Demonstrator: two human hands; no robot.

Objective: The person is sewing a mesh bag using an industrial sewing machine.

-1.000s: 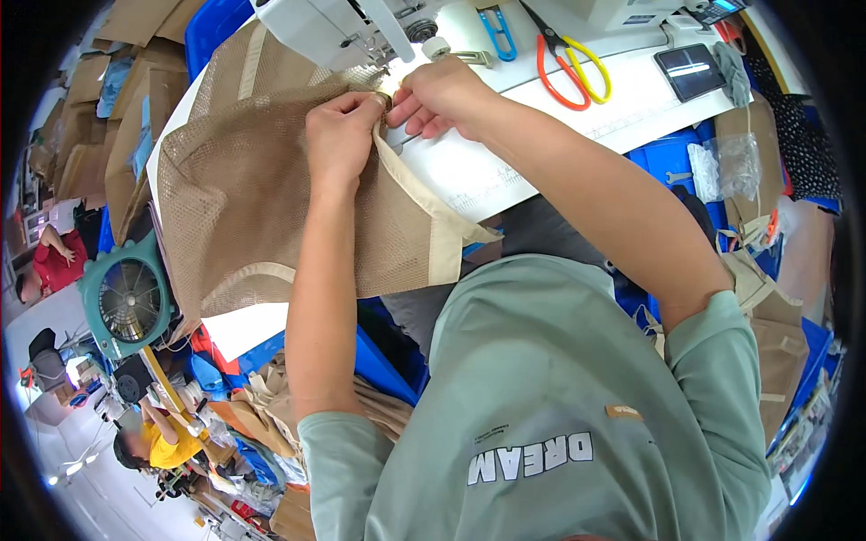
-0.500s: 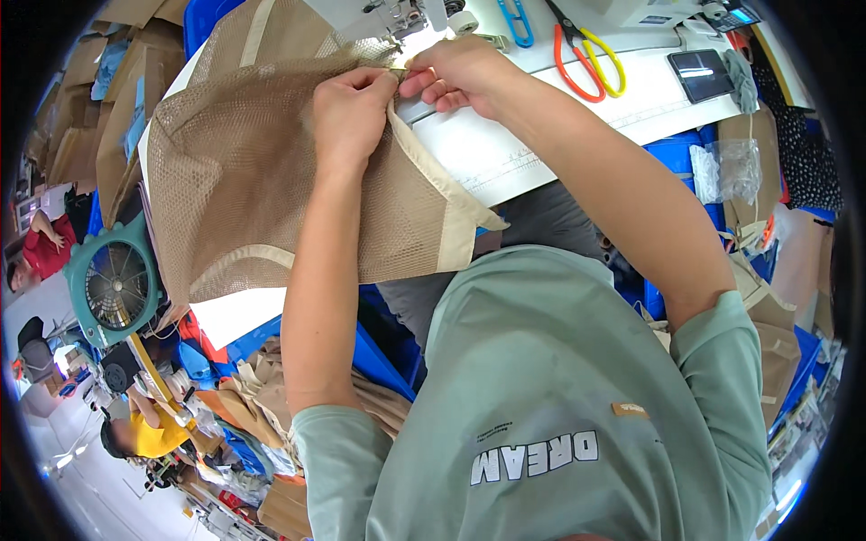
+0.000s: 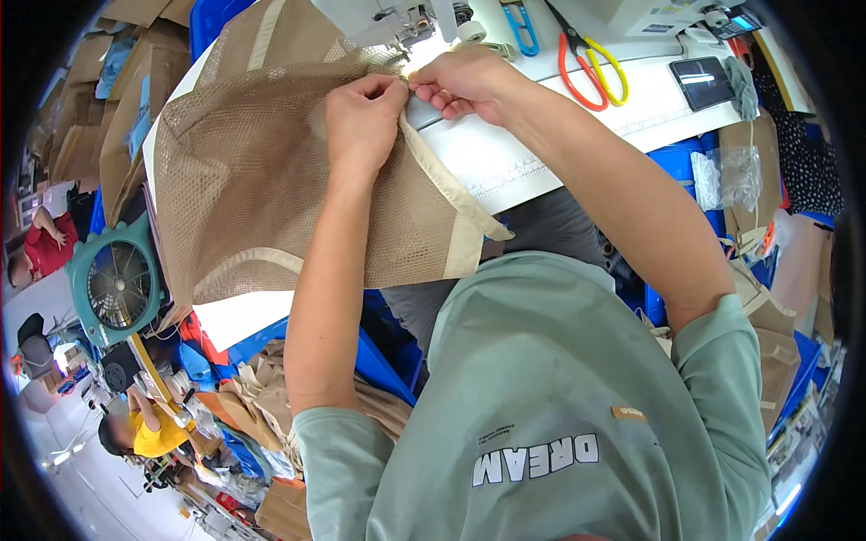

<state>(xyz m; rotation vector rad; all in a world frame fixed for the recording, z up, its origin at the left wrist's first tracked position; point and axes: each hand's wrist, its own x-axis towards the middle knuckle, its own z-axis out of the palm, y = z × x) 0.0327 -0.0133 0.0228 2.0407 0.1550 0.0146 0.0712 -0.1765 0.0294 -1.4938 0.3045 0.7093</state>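
A tan mesh fabric piece (image 3: 244,189) with beige binding along its edges drapes over the left part of the white sewing table. My left hand (image 3: 363,124) is closed on its bound edge, thumb and fingers pinched together. Close beside it, the fingers of my right hand (image 3: 471,83) are curled with the fingertips pinching the same edge. Both hands are just in front of the needle area of a white sewing machine (image 3: 383,22), under its bright lamp. The exact spot between the fingertips is too small to make out.
Right of the machine lie blue thread snips (image 3: 520,29), scissors with red and yellow handles (image 3: 591,68) and a dark phone (image 3: 702,83). A green fan (image 3: 117,279) stands left, near cardboard boxes (image 3: 135,108). Two people (image 3: 155,428) are farther off. Blue bins (image 3: 383,361) sit below the table.
The whole view has shifted slightly. My hands have moved a little toward the right and nearer to me with the mesh edge still pinched; otherwise the scene looks the same.
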